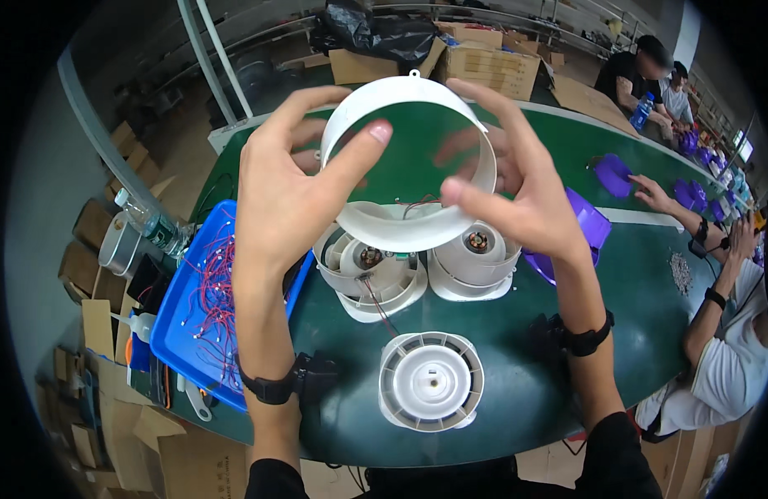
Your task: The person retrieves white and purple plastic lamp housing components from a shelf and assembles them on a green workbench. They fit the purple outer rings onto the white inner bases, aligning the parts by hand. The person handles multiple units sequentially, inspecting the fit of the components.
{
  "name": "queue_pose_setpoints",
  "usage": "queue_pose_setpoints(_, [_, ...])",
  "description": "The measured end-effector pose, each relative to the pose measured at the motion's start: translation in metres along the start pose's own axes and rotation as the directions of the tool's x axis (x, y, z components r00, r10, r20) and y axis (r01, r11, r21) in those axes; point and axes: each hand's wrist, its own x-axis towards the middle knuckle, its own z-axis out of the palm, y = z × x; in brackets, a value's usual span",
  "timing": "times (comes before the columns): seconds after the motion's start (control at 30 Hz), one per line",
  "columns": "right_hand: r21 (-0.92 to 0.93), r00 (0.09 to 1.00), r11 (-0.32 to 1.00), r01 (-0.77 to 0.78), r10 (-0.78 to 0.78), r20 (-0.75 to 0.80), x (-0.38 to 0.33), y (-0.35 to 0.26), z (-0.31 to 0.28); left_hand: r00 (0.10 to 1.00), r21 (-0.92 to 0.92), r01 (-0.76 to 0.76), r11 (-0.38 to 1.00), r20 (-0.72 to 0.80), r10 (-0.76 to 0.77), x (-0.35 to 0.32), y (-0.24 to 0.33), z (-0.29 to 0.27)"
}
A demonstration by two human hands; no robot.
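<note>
Head view: left hand [288,195], right hand [538,200] clasp white ring [400,234]; nearest fan base [434,382] by worktop [521,399] edge, open room right of it

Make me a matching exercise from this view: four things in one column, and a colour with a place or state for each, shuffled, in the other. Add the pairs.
Things
1. Ring
2. Tray
3. Bag
4. Wires

Descriptions
A. Mostly red, in a tangle
B. White, between the left hand and right hand
C. Black, beyond the table
D. Blue, mostly left of the left forearm

Pairs: 1-B, 2-D, 3-C, 4-A
</note>
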Motion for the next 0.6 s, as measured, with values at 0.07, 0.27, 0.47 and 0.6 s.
queue_pose_setpoints(0.07, [0.107,0.991,0.987,-0.12,0.125,-0.043,0.01,-0.008,-0.006,0.995,0.043,-0.082,0.996,-0.046,0.084,-0.002,0.0,-0.004])
queue_pose_setpoints(0.27, [-0.197,0.89,0.868,-0.455,0.437,-0.131,0.082,0.089,-0.052,0.989,-0.024,-0.125,0.992,-0.087,0.123,-0.003,0.007,-0.016])
queue_pose_setpoints(0.47, [-0.406,0.448,0.373,-0.834,0.888,-0.103,0.094,0.196,-0.099,0.98,0.129,-0.169,0.977,-0.087,0.181,-0.005,0.009,-0.012])
queue_pose_setpoints(0.6, [-0.564,0.399,0.259,-0.784,0.907,-0.139,0.088,0.205,-0.081,0.971,0.177,-0.209,0.962,-0.075,0.225,-0.006,0.007,-0.02])
